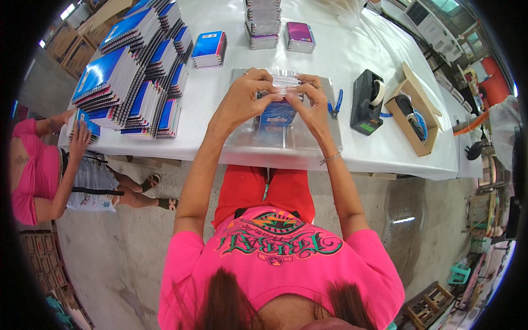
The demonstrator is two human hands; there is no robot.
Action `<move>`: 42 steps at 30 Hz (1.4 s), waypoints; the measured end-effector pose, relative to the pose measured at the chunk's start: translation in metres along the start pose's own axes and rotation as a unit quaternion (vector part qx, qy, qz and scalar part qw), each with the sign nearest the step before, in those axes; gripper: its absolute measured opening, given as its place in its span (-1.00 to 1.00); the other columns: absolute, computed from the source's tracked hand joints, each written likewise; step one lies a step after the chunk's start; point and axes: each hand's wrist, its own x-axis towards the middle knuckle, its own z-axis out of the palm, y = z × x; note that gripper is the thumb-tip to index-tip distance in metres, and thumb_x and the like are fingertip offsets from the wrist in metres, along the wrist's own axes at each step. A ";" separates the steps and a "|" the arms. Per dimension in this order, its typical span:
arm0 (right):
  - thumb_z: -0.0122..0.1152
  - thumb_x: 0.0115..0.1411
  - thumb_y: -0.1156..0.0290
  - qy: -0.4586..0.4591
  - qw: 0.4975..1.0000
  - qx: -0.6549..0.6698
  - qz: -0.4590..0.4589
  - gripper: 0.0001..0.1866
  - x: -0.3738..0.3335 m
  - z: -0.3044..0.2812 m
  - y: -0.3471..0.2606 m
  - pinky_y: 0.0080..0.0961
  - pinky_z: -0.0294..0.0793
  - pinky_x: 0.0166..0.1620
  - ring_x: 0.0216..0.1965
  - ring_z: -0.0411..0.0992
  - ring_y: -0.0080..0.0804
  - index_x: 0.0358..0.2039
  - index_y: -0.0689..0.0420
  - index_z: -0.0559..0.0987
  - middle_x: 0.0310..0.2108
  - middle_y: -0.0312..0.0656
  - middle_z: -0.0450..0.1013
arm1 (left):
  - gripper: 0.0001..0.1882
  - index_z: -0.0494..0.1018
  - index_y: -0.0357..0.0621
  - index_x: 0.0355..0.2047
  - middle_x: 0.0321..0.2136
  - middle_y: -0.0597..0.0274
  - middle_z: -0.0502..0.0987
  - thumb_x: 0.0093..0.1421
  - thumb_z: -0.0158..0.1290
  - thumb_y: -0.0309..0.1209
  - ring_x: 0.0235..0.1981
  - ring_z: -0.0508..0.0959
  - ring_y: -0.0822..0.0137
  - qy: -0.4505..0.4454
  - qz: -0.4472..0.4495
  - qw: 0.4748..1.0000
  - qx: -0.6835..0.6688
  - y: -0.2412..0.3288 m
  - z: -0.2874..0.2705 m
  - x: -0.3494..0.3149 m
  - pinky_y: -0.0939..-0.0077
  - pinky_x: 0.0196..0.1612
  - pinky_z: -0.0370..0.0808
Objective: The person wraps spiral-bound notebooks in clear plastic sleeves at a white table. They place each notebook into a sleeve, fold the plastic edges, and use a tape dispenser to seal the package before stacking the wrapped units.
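Note:
A small stack of spiral notebooks with a blue cover lies in clear plastic wrap in front of me, on a sheet of clear plastic at the table's near edge. My left hand pinches the wrap at the stack's upper left, thumb and fingers together. From the other side, my right hand grips the same wrap, its thumb close to the left one. White page edges show between my fingers. Just right of my right hand lies a pair of blue-handled nippers.
Tall piles of blue spiral notebooks stand at left, one small stack beside them. Wrapped stacks and a purple notebook are farther back. At right are a black tape dispenser and an open cardboard box. A co-worker's hands hold notebooks.

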 end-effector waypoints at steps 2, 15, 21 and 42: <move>0.33 0.07 0.51 -0.016 1.000 0.007 0.023 -0.89 0.008 -0.007 0.004 -0.49 0.34 0.05 -0.03 0.35 -0.43 -0.37 0.25 0.63 -0.09 -0.15 0.35 | -0.82 0.61 -0.20 -0.39 -0.41 0.18 0.54 0.00 0.27 -0.41 -0.35 0.51 0.24 -0.018 -0.012 1.000 0.007 0.005 -0.002 0.004 0.42 -0.29 0.43; 0.40 0.05 0.35 -0.044 0.974 0.172 0.142 -0.49 0.036 -0.013 0.002 -0.56 0.41 -0.13 -0.24 0.40 -0.55 0.03 0.16 0.48 -0.25 -0.28 0.41 | -0.84 0.48 -0.12 -0.34 -0.54 0.16 0.52 0.04 0.16 -0.42 -0.50 0.55 0.19 0.064 -0.045 0.985 0.151 0.017 0.019 0.011 0.31 -0.40 0.45; 0.27 0.16 0.33 -0.163 0.948 0.199 0.188 -0.61 0.044 -0.018 0.018 -0.64 0.39 -0.11 -0.19 0.41 -0.59 -0.03 0.22 0.56 -0.18 -0.23 0.49 | -0.67 0.48 -0.07 -0.12 -0.33 0.14 0.53 0.07 0.16 -0.39 -0.22 0.55 0.22 0.207 -0.037 0.969 0.127 0.001 0.029 0.019 0.41 -0.11 0.46; 0.46 -0.05 0.22 -0.152 0.981 0.055 0.111 -0.38 0.031 -0.017 -0.005 -0.41 0.29 0.15 0.11 0.33 -0.28 0.04 0.16 0.53 0.02 -0.12 0.42 | -0.79 0.59 -0.22 -0.25 -0.23 0.23 0.58 0.09 0.15 -0.45 -0.19 0.51 0.44 0.049 -0.268 0.882 -0.384 -0.036 0.033 0.014 0.56 -0.04 0.39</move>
